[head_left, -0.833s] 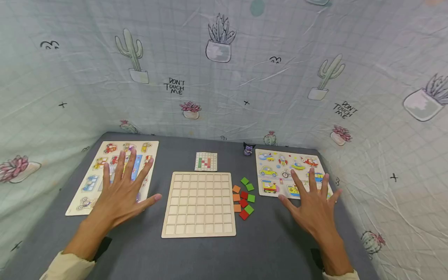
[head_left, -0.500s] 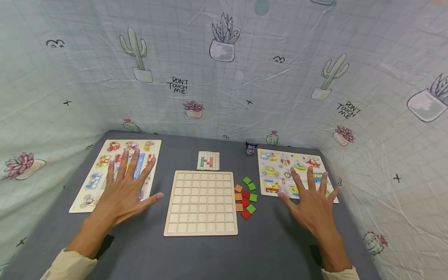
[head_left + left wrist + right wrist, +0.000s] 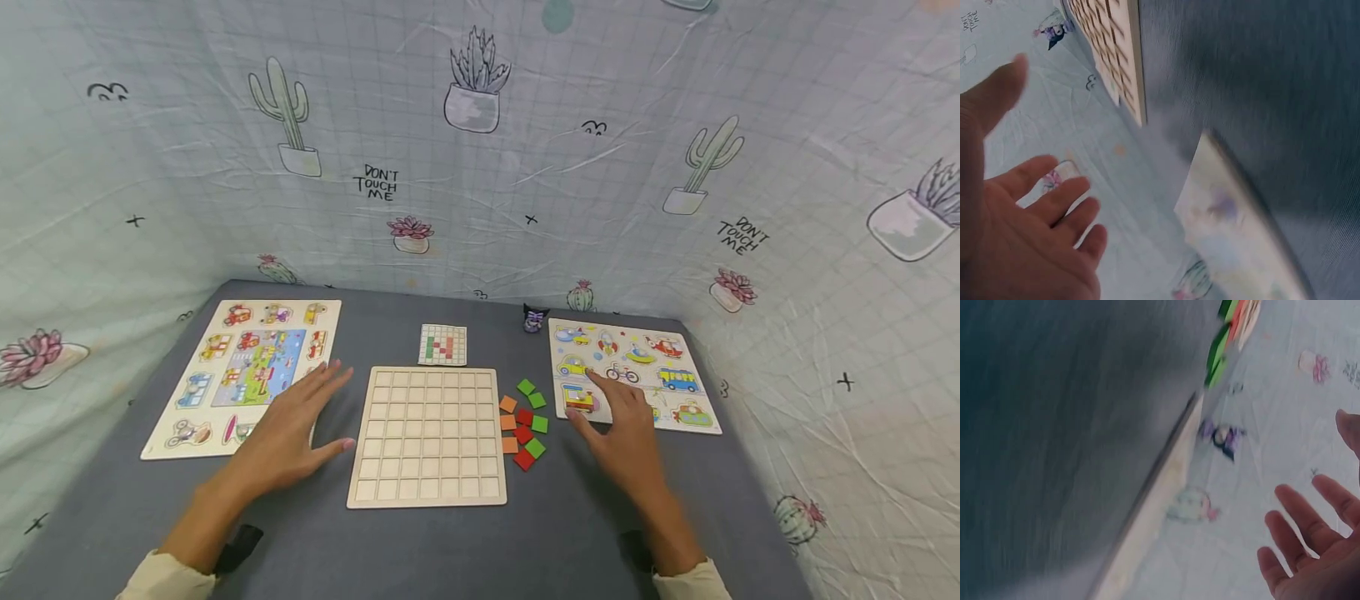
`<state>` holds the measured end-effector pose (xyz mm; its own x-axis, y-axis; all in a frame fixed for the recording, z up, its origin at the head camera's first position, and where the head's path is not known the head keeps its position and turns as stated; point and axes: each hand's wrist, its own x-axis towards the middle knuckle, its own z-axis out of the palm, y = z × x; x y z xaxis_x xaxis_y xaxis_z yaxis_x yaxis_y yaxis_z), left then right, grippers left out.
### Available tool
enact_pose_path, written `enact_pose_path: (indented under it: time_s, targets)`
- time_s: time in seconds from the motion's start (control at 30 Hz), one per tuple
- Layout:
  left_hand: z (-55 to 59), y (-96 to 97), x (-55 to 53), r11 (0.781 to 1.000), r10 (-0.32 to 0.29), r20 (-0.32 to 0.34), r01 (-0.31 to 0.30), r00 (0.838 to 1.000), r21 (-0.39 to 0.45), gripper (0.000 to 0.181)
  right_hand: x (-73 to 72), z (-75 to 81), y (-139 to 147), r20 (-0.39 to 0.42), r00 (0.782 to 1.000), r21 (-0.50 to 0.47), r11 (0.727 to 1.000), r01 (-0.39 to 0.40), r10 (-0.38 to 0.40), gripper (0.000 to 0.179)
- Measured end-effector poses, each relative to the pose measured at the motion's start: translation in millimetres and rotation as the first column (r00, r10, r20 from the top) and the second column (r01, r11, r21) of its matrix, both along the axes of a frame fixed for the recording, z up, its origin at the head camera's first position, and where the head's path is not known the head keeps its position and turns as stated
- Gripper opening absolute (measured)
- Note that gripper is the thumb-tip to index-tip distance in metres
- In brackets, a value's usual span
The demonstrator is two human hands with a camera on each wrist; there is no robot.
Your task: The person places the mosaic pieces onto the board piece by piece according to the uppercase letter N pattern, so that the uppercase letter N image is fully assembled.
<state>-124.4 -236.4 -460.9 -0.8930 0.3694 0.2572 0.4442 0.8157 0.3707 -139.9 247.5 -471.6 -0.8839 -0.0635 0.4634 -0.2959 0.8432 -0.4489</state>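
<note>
In the head view a wooden grid board [image 3: 427, 437] with square recesses lies on the dark table, its cells bare. Along its right edge is a loose cluster of green, red and orange square tiles [image 3: 522, 436]. Behind the board lies a small pattern card [image 3: 442, 346] with green, red and orange squares. My left hand [image 3: 288, 433] hovers between the board and the left vehicle puzzle [image 3: 202, 354], fingers loosely extended, holding nothing. To the right of the tiles, my right hand [image 3: 622, 429] hangs over the near edge of the right vehicle puzzle [image 3: 637, 392], fingers slightly bent, also holding nothing.
A small dark purple figurine [image 3: 533, 318] stands at the back, beside the right puzzle. A printed cloth curtain [image 3: 480, 200] rises behind the table and along both sides. Black straps [image 3: 240, 546] show at the wrists.
Both hands have moved inward, the left to the right and the right to the left. Their spread fingers have drawn closer together. Boards and tiles keep their places.
</note>
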Motion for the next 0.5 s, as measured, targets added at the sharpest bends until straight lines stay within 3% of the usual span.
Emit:
enact_pose_path:
  time_s: [0.3, 0.5]
  targets:
    - [-22.5, 5.6, 3.8, 0.997, -0.024, 0.216, 0.009, 0.976, 0.071, 0.095, -10.1, -8.9, -32, 0.174, 0.977, -0.181, 0.979, -0.094, 0.126, 0.05]
    - [-32.6, 10.3, 3.3, 0.999, -0.031, 0.266, 0.018, 0.964, 0.051, 0.094, -29.1, -15.3, -51, 0.284, 0.945, -0.208, 0.973, -0.104, 0.162, 0.043]
